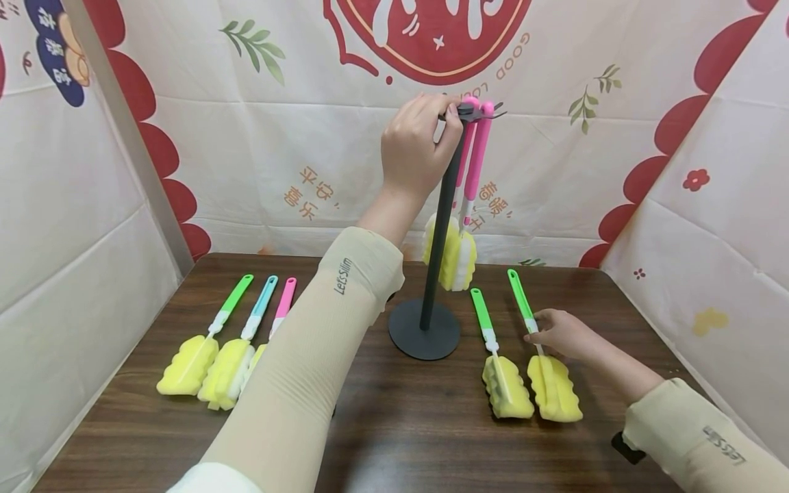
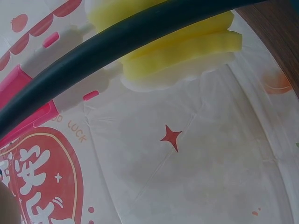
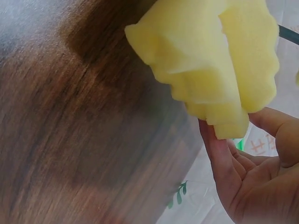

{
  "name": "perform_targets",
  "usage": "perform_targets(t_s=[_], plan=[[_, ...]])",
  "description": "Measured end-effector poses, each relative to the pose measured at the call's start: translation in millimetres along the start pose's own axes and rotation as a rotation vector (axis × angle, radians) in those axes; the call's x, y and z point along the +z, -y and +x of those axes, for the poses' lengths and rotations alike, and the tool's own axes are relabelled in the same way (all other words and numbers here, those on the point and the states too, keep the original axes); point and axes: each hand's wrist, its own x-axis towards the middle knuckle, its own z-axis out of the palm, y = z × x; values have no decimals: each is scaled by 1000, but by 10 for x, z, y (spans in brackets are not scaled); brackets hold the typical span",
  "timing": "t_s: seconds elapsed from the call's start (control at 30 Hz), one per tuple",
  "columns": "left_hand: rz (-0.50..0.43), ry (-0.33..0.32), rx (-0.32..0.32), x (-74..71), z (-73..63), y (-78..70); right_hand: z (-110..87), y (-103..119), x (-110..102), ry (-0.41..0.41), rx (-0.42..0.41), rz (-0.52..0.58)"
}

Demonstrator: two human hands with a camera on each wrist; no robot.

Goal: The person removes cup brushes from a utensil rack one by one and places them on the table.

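Note:
My left hand (image 1: pixel 419 140) grips the top of a black stand (image 1: pixel 439 239), thumb and fingers at its hooked head. From the hooks on the right side hang two pink-handled sponge brushes (image 1: pixel 477 161), yellow-and-white heads down; in the left wrist view the pole crosses in front of their sponges (image 2: pixel 187 53). On the right, my right hand (image 1: pixel 564 334) pinches a green-handled sponge brush (image 1: pixel 555 390) around its white neck. Its yellow sponge (image 3: pixel 201 65) hides part of the fingers in the right wrist view. Just left of it lies another green-handled sponge brush (image 1: pixel 505 387).
On the left of the brown table (image 1: pixel 394 438) lie a green-handled brush (image 1: pixel 191 363), a blue-handled brush (image 1: pixel 228 370) and a pink-handled brush (image 1: pixel 285 301), the last partly behind my left sleeve. Printed cloth (image 1: pixel 259 150) encloses the back and sides.

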Motion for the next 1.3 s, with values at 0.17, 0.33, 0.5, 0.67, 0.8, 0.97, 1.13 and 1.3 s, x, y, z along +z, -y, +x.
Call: perform_targets(t_s=[0.17, 0.33, 0.5, 0.67, 0.8, 0.97, 1.13, 1.3], plan=[[2, 19, -12, -9, -2, 0, 29, -29, 10, 5, 7, 8], [3, 17, -9, -7, 1, 2, 54, -49, 35, 9, 19, 14], [7, 26, -15, -9, 5, -2, 69, -55, 49, 14, 23, -7], [7, 29, -18, -14, 7, -13, 91, -68, 61, 10, 24, -29], [10, 30, -21, -17, 7, -23, 110, -85, 65, 13, 22, -41], [15, 29, -23, -14, 1, -16, 135, -100, 79, 13, 23, -43], [13, 26, -21, -16, 3, -14, 150, -114, 90, 15, 18, -46], [10, 24, -18, -11, 8, -8, 167, -125, 92, 15, 10, -60]])
